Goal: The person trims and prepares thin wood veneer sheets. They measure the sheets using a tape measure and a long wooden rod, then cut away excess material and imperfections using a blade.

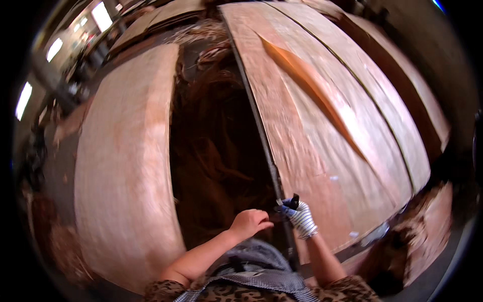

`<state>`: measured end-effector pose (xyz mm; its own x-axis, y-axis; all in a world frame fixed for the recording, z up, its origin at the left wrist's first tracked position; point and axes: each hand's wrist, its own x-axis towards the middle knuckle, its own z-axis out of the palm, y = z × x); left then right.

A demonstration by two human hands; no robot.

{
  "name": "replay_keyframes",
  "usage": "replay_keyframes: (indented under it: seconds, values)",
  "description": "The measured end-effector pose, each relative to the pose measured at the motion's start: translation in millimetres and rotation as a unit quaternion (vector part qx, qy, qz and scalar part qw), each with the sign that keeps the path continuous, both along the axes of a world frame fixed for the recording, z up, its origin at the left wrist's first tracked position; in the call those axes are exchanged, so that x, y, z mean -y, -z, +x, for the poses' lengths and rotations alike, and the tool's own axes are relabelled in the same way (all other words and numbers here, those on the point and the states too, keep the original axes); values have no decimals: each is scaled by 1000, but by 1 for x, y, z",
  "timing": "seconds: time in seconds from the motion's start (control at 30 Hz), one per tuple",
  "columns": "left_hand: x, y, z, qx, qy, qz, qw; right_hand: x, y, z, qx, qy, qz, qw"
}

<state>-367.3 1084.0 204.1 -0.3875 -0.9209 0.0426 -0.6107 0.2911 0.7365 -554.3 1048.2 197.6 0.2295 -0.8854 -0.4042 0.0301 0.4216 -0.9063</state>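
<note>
My left hand (250, 222) is bare, with its fingers curled and nothing visible in it, hovering over the dark gap between two stacks of thin wood veneer. My right hand (301, 216) wears a striped knit glove and grips a small dark tool (294, 201) at the near edge of the right veneer stack (312, 151). A dark straight rail (261, 136) runs along that stack's left edge, just beside both hands. A raised, torn strip of veneer (312, 85) lifts from the top sheet further away.
A second pale veneer stack (126, 166) lies on the left. Dark veneer scraps (216, 146) fill the gap between the stacks. More sheets (402, 90) lie at the right, bright windows (100, 15) far left. The picture is motion-blurred.
</note>
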Motion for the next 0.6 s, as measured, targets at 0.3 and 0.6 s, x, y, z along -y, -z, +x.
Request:
replay_keyframes:
  seconds: [0.3, 0.6]
  values:
    - [171, 42, 66, 25, 76, -49, 996, 110, 6, 15, -150, 10, -29, 988]
    - [381, 69, 6, 129, 127, -118, 976, 267, 59, 52, 17, 380, 111, 918]
